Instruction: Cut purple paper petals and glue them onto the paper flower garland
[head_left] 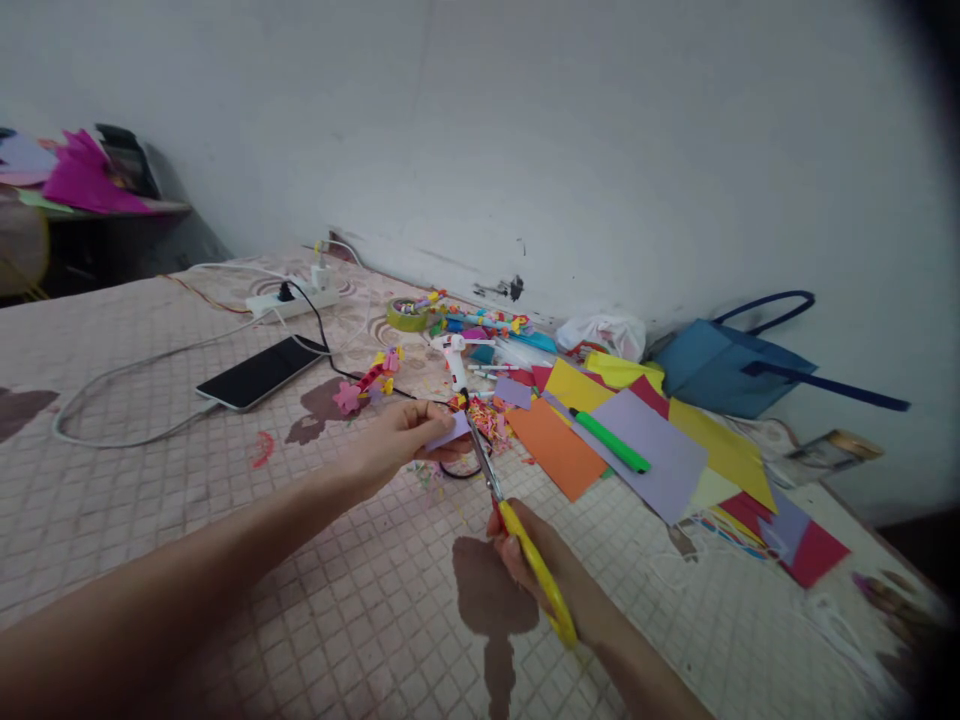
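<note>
Between the thumb and fingers of my left hand [409, 437] is a small piece of lilac paper [450, 432]. My right hand [536, 550] grips a pair of scissors [536, 570] with yellow handles. The blades point away from me and reach the paper's right edge; I cannot tell whether they are cutting into it. Just beyond the hands stands a white glue gun [453, 362] with a black cord. Small coloured paper scraps [487, 420] lie in a heap beside the blade tips.
Coloured paper sheets [555, 452] with a green marker [609, 441] on top spread to the right, before a blue bag [731, 368]. A phone [262, 372] on a cable and a white power strip [296, 300] lie left. Green tape [406, 316] sits near the wall.
</note>
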